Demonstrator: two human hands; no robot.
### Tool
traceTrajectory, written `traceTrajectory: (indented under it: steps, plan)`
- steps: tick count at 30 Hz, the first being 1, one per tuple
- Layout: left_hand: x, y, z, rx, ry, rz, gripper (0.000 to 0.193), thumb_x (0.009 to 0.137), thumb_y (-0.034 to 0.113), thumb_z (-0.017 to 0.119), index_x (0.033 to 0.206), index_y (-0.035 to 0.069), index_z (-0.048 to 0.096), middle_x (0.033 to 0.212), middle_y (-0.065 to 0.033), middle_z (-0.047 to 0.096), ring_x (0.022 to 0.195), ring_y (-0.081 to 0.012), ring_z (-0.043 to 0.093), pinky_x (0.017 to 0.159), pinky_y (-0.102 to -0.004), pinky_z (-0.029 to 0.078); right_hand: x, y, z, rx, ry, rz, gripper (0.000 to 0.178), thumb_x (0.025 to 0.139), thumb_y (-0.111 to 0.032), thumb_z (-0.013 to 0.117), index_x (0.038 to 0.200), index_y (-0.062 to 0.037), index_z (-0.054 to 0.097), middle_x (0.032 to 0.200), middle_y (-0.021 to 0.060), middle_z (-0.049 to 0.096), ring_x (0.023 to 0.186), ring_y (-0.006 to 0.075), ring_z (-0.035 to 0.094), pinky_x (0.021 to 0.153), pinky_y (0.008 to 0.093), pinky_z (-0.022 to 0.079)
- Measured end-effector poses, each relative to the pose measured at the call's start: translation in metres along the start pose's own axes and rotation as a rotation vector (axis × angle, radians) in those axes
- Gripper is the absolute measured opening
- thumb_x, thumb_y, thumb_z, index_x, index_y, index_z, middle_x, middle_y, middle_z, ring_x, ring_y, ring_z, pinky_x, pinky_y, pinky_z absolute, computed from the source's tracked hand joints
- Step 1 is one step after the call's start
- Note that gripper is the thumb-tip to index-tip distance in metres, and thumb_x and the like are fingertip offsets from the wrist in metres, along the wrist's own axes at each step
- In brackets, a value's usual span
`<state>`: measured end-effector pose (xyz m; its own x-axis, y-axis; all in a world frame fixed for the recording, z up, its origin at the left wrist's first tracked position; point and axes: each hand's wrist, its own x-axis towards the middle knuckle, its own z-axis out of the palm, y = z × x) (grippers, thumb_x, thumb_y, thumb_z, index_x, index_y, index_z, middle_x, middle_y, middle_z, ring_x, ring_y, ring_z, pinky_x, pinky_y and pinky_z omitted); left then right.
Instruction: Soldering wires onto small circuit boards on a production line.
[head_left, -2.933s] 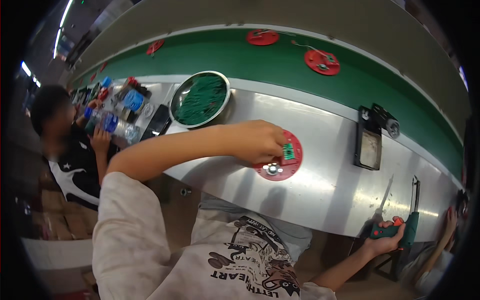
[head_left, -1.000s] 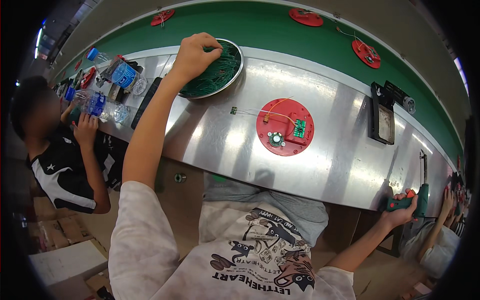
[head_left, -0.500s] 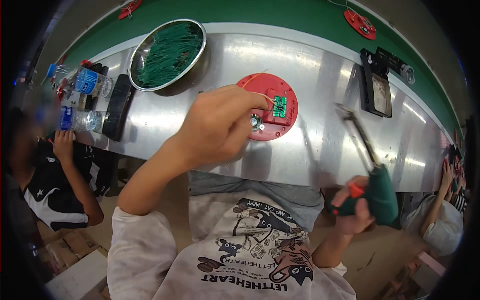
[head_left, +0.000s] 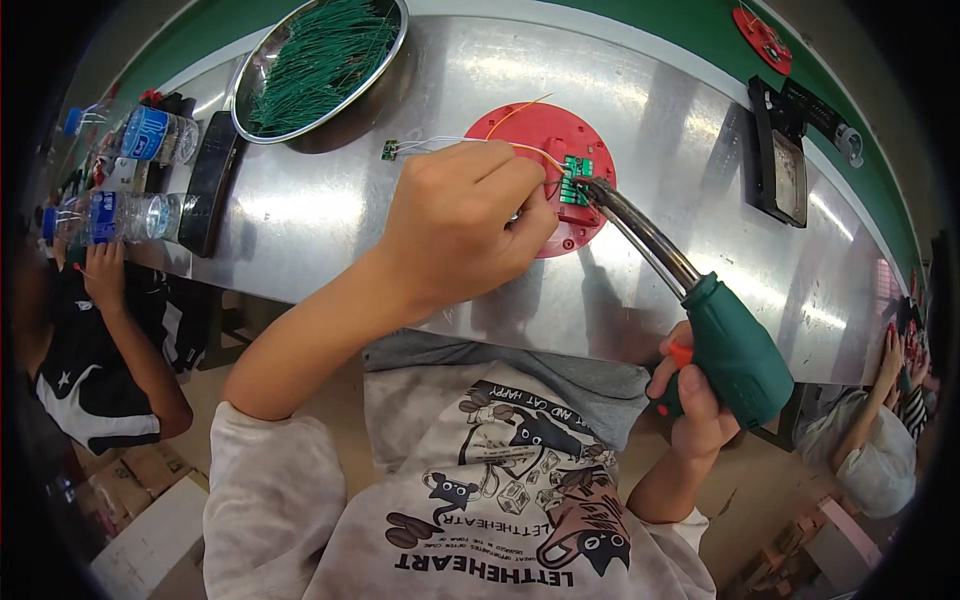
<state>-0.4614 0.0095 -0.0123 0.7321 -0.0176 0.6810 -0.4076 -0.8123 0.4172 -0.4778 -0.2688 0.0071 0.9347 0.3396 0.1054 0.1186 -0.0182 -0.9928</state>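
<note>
On the metal bench lies a round red plastic disc (head_left: 540, 122) carrying a small green circuit board (head_left: 575, 182). My left hand (head_left: 470, 210) is closed in a pinch beside the board, on a thin wire; the fingers hide most of their grip. White and orange wires (head_left: 535, 152) run over the disc, and a tiny green board (head_left: 389, 150) lies at the white wires' left end. In my right hand (head_left: 695, 400) is a green soldering gun (head_left: 740, 350) with an orange trigger. Its dark tip reaches the right side of the circuit board, apparently touching it.
A steel bowl (head_left: 398, 55) of green wires (head_left: 325, 65) stands far left. Left of it are a black case (head_left: 210, 185) and plastic bottles (head_left: 160, 135). A black soldering stand (head_left: 778, 150) sits at right, near another red disc (head_left: 762, 42). Other people work at both sides.
The soldering gun has swung left and its tip has come onto the circuit board. My left hand stays pinched by the board. The view has shifted slightly.
</note>
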Motion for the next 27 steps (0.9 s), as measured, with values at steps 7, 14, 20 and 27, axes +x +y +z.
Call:
traceTrajectory:
  steps: [7,14,20,27]
  plan:
    - [-0.0007,-0.0015,0.001,-0.007,0.009,0.001,0.013,0.068,0.002,0.069,0.067,0.005,0.056,0.063,-0.0081,0.055,0.052,-0.0264,0.055,0.049,-0.0374,0.045,0.0038,-0.0017,0.0021,-0.007,-0.012,0.011,0.045,0.087,-0.018,0.062,0.122,0.0107,0.056,0.097,0.0204,0.062,0.051,0.0181,0.056,0.048,0.0269,0.043]
    - [0.0022,-0.0019,-0.0044,-0.019,0.005,-0.046,0.008,0.069,0.001,0.068,0.069,0.004,0.06,0.062,-0.0084,0.057,0.053,-0.026,0.056,0.05,-0.0364,0.046,0.0043,-0.0045,0.0015,-0.022,0.005,0.032,0.045,0.087,-0.016,0.06,0.123,0.0121,0.054,0.096,0.0203,0.062,0.049,0.0185,0.056,0.049,0.0276,0.045]
    - [0.0023,-0.0085,-0.0037,-0.16,-0.02,-0.048,0.006,0.074,-0.002,0.069,0.079,0.0,0.068,0.063,-0.0071,0.061,0.049,-0.0162,0.054,0.048,-0.0284,0.042,0.0042,-0.0021,-0.0006,0.004,0.019,0.047,0.049,0.087,-0.016,0.06,0.125,0.0121,0.052,0.096,0.0206,0.062,0.049,0.019,0.056,0.049,0.0278,0.045]
    - [0.004,-0.0068,-0.0073,-0.18,-0.066,-0.146,0.003,0.074,0.001,0.068,0.077,0.002,0.068,0.061,-0.0071,0.061,0.051,-0.0182,0.058,0.049,-0.0314,0.045,0.0047,-0.002,-0.0011,-0.003,-0.006,0.061,0.05,0.086,-0.015,0.06,0.127,0.0115,0.052,0.096,0.0206,0.062,0.05,0.0191,0.056,0.047,0.0278,0.046]
